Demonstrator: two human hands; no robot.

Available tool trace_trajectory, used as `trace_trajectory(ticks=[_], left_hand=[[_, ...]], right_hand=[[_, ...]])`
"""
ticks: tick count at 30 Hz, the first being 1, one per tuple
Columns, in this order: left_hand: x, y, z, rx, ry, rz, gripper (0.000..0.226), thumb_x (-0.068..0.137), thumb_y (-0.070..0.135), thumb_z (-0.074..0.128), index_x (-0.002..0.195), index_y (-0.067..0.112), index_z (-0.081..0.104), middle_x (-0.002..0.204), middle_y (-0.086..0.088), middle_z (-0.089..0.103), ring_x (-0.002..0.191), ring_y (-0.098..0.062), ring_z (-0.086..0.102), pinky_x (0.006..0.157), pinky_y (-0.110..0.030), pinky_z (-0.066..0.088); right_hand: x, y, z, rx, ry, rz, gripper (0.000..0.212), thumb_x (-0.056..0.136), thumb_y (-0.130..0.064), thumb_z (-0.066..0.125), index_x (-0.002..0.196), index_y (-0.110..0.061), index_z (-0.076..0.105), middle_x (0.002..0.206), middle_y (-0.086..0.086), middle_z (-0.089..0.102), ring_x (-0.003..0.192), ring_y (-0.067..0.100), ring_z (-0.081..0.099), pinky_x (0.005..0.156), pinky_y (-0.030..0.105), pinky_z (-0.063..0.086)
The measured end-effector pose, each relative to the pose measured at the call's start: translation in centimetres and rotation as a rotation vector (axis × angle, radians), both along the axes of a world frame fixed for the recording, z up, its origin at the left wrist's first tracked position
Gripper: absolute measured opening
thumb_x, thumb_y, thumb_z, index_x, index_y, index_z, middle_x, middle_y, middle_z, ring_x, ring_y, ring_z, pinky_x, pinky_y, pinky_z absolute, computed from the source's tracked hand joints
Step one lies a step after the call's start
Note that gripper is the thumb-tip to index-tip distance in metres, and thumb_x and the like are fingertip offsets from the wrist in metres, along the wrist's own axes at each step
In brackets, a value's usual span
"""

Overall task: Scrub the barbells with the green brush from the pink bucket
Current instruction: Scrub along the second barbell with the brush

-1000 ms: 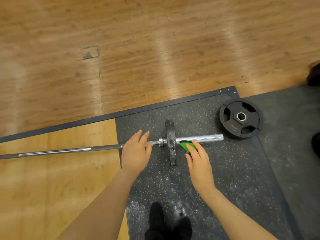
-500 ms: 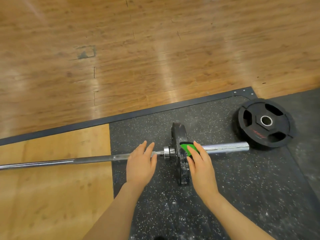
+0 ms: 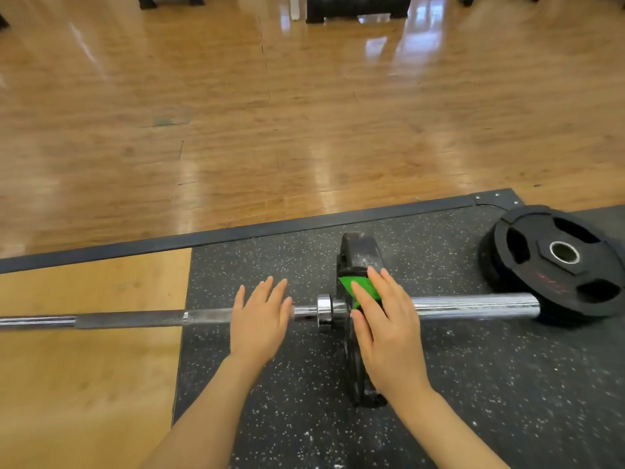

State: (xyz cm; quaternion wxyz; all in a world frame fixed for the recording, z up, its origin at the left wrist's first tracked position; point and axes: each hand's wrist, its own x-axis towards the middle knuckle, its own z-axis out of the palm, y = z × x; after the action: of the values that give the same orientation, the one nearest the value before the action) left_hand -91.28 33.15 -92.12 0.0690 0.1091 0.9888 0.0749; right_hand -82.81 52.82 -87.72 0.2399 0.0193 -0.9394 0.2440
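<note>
Two hands are on the job here: your left hand [image 3: 258,319] lies flat with straight fingers on the bar [image 3: 135,319], holding nothing, while your right hand [image 3: 389,328] presses the brush [image 3: 351,286] down under extended fingers, thumb tucked at the side; whether the thumb actually pinches the brush you cannot tell from this angle. The brush sits right at the junction where the upright plate [image 3: 355,255] meets the sleeve [image 3: 473,305], touching both as far as can be judged. The relation that matters for your next stroke is this: the bar's long axis runs left to right across your view, so the unscrubbed sleeve stretches away to the right of your right hand, and the shaft runs off to the left past your left hand. Your right hand is the nearer one to the sleeve and already carries the brush, so a stroke along the axis to the right looks like the natural move, with the left hand steadying the bar against rolling. Under the plate lies a speckled rubber mat [image 3: 507,384], dusted white in places; a loose plate [image 3: 558,262] lies flat at the sleeve's end, close enough to limit your stroke. Beyond is a wooden floor [image 3: 304,113]. No bucket is in view.
</note>
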Motion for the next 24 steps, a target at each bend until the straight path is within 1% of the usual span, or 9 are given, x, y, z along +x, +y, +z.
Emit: trace_trajectory(ticks=[3, 6, 8, 11, 14, 17, 21, 24], left_hand=[[-0.7, -0.6, -1.4, -0.038, 0.0, 0.049, 0.054, 0.102, 0.045, 0.013, 0.151, 0.028, 0.026, 0.157, 0.002, 0.025, 0.144, -0.012, 0.021, 0.119, -0.04, 0.003], [-0.7, -0.8, -2.6, -0.052, -0.029, 0.067, 0.053, 0.103, 0.044, 0.015, 0.151, 0.026, 0.024, 0.157, 0.0, 0.025, 0.145, -0.014, 0.021, 0.119, -0.041, 0.006], [-0.6, -0.7, -3.4, -0.074, -0.049, 0.035, 0.053, 0.102, 0.044, 0.014, 0.151, 0.025, 0.024, 0.157, 0.0, 0.026, 0.145, -0.016, 0.02, 0.12, -0.04, 0.008], [-0.9, -0.7, -4.1, -0.11, -0.044, 0.002, 0.055, 0.102, 0.046, 0.014, 0.151, 0.025, 0.026, 0.157, -0.002, 0.026, 0.146, -0.019, 0.016, 0.119, -0.04, 0.009], [-1.0, -0.7, -4.3, -0.107, -0.039, -0.004, 0.055, 0.102, 0.047, 0.014, 0.15, 0.026, 0.028, 0.157, -0.003, 0.025, 0.147, -0.021, 0.014, 0.119, -0.04, 0.009], [-0.8, -0.7, -4.3, -0.087, -0.034, -0.001, 0.055, 0.102, 0.047, 0.014, 0.15, 0.026, 0.03, 0.158, -0.005, 0.024, 0.147, -0.022, 0.011, 0.119, -0.039, 0.008], [-0.6, -0.7, -4.5, -0.089, -0.012, 0.003, 0.055, 0.101, 0.048, 0.014, 0.149, 0.027, 0.031, 0.158, -0.005, 0.023, 0.147, -0.023, 0.009, 0.119, -0.039, 0.008], [-0.7, -0.7, -4.6, -0.09, -0.007, 0.004, 0.055, 0.101, 0.048, 0.013, 0.148, 0.027, 0.032, 0.158, -0.005, 0.023, 0.147, -0.023, 0.008, 0.119, -0.038, 0.008]], right_hand=[[-0.2, -0.1, -0.4, -0.042, 0.041, 0.008, 0.04, 0.099, -0.027, 0.041, 0.13, -0.008, 0.058, 0.144, 0.009, 0.046, 0.14, 0.026, 0.034, 0.112, 0.045, 0.033], [-0.2, 0.0, -0.6, -0.035, 0.062, 0.01, 0.04, 0.1, -0.026, 0.04, 0.129, -0.006, 0.059, 0.143, 0.01, 0.047, 0.14, 0.027, 0.035, 0.115, 0.036, 0.028], [-0.3, 0.1, -0.7, -0.023, 0.065, 0.014, 0.04, 0.1, -0.026, 0.041, 0.128, -0.005, 0.06, 0.143, 0.011, 0.047, 0.14, 0.027, 0.034, 0.117, 0.032, 0.024], [-0.2, 0.1, -0.8, -0.012, 0.072, 0.012, 0.039, 0.1, -0.025, 0.041, 0.128, -0.005, 0.06, 0.143, 0.011, 0.048, 0.14, 0.027, 0.035, 0.116, 0.034, 0.027], [0.0, -0.1, -0.9, -0.005, 0.081, -0.001, 0.039, 0.1, -0.024, 0.041, 0.127, -0.004, 0.06, 0.142, 0.012, 0.048, 0.139, 0.028, 0.035, 0.115, 0.036, 0.029], [0.7, -0.5, -1.0, -0.007, 0.086, -0.032, 0.039, 0.1, -0.024, 0.041, 0.129, -0.004, 0.059, 0.143, 0.012, 0.046, 0.141, 0.028, 0.033, 0.116, 0.036, 0.028], [2.2, -1.0, -1.5, 0.017, 0.101, -0.068, 0.039, 0.1, -0.022, 0.042, 0.132, -0.005, 0.055, 0.146, 0.013, 0.043, 0.142, 0.028, 0.03, 0.118, 0.031, 0.022], [1.7, -0.9, -1.0, 0.032, 0.064, -0.065, 0.04, 0.1, -0.024, 0.041, 0.13, -0.004, 0.057, 0.145, 0.013, 0.045, 0.141, 0.028, 0.032, 0.118, 0.031, 0.023]])
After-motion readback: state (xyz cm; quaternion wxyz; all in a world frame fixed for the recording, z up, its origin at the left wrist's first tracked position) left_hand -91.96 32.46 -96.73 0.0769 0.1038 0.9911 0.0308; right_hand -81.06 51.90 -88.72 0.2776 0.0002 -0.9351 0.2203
